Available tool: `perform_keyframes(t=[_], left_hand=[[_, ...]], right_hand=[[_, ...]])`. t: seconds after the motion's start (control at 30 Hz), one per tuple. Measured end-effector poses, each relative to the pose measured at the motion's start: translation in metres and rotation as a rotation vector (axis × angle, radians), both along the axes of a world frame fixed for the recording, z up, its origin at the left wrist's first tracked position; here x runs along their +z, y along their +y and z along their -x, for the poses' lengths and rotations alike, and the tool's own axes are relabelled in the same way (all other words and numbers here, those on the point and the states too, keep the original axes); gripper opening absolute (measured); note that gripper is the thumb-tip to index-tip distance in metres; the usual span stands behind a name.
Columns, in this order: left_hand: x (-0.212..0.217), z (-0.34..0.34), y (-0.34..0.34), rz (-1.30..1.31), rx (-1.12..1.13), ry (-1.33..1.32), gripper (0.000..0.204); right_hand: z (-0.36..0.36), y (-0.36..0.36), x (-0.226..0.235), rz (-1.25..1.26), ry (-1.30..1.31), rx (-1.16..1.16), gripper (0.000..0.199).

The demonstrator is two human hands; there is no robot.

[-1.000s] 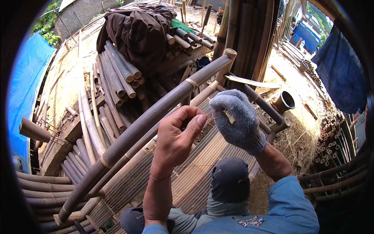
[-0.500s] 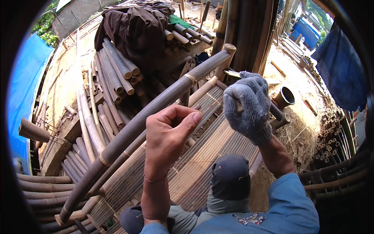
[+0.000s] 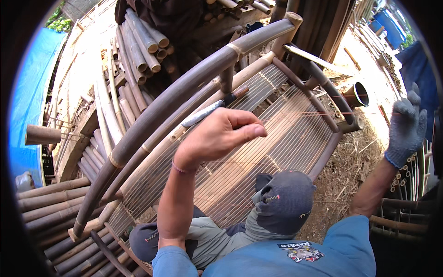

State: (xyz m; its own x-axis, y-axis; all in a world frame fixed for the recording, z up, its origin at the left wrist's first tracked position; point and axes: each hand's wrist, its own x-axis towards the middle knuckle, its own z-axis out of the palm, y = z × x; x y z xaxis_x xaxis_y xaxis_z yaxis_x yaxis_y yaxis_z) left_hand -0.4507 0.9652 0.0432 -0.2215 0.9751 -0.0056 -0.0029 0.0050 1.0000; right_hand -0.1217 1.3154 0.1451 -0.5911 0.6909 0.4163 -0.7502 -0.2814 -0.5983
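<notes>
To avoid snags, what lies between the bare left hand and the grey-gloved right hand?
Head view: thin reddish strands, with a tan slatted bamboo panel and a dark curved bamboo pole below.

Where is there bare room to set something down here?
The slatted surface between the left hand and the right end rail looks open, though red strands cross it. Straw-strewn ground shows between the bamboo frame and right forearm. Crowded: the rear rail, where a knife-like tool lies, and the left, with stacked poles.

Open-air yard in strong sunlight; dirt ground (image 3: 341, 189), straw-strewn at right; blue tarp (image 3: 37, 92) along left edge; stacked bamboo poles (image 3: 142, 33) beside dark cloth (image 3: 170, 21); greenery (image 3: 57, 21) upper left.
</notes>
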Motion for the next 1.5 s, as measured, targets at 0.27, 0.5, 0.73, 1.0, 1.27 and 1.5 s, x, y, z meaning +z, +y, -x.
perform_keyframes(t=[0.27,0.5,0.73,1.0,1.27,1.5], left_hand=[[-0.212,0.055,-0.033,0.7,0.299,0.023,0.023],[-0.309,-0.008,-0.065,0.833,0.341,1.379,0.029],[-0.313,-0.005,-0.06,0.627,0.287,1.573,0.011],[-0.295,-0.038,-0.098,0.704,0.477,1.01,0.029],[-0.336,-0.061,-0.112,0.772,0.773,1.099,0.038],[-0.337,-0.065,-0.106,0.716,0.832,1.249,0.035]], right_hand=[[-0.393,0.247,-0.116,0.508,-1.4,-1.181,0.04],[-0.102,0.05,-0.296,-1.162,-2.359,0.355,0.064],[0.201,-0.053,-0.366,-1.351,-1.353,-0.33,0.052],[0.239,-0.023,-0.443,-1.647,-1.216,-0.408,0.034],[0.245,0.004,-0.457,-1.914,-1.066,-0.137,0.021],[0.24,0.016,-0.486,-1.807,-0.96,-0.493,0.037]])
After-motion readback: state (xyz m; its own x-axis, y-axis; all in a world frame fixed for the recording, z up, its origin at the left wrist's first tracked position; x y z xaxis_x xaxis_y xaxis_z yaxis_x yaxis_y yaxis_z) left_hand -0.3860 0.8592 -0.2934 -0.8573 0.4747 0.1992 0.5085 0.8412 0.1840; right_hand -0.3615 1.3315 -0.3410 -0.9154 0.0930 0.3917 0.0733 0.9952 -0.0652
